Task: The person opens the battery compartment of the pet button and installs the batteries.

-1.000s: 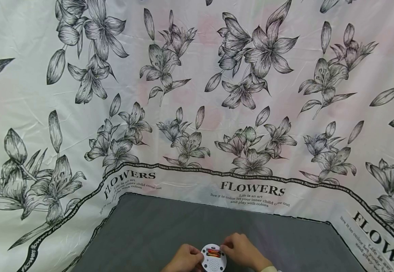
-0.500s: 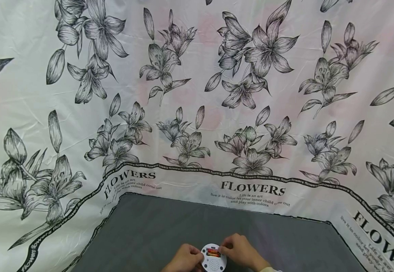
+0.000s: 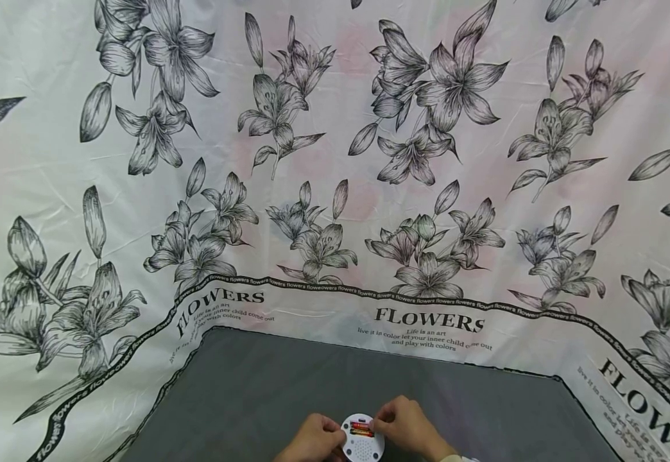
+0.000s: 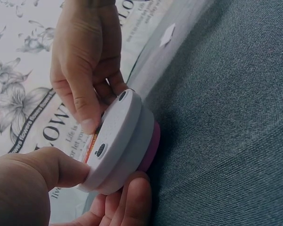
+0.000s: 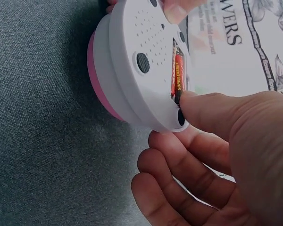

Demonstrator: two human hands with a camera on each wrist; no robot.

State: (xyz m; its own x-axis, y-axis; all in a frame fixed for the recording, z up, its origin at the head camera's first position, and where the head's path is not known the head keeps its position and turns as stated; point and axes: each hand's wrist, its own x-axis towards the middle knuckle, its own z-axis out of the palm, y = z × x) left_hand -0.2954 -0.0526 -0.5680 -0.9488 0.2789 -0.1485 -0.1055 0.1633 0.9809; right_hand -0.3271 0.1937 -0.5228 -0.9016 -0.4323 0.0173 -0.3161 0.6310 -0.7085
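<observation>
A round white device (image 3: 364, 448) with a pink band sits low over the grey tabletop, its underside facing up. Rubber feet, small speaker holes and an uncovered battery compartment show on it. Red-and-black batteries (image 5: 179, 73) lie side by side in the compartment. My left hand (image 3: 314, 439) grips the device's left edge, thumb on top and fingers beneath. From the right, my right hand (image 3: 409, 426) has its thumb on the end of a battery, its curled fingers at the rim below. Whether the device touches the table is hard to tell.
Grey cloth (image 3: 254, 391) covers the table around the hands. A white curtain (image 3: 323, 224) printed with black lilies and "FLOWERS" lettering hangs behind and along both sides. A small white patch (image 4: 168, 35) lies on the grey cloth.
Over the last second, my right thumb has moved slightly left, from the device's edge onto the battery end. My left hand keeps its grip and the device has barely shifted.
</observation>
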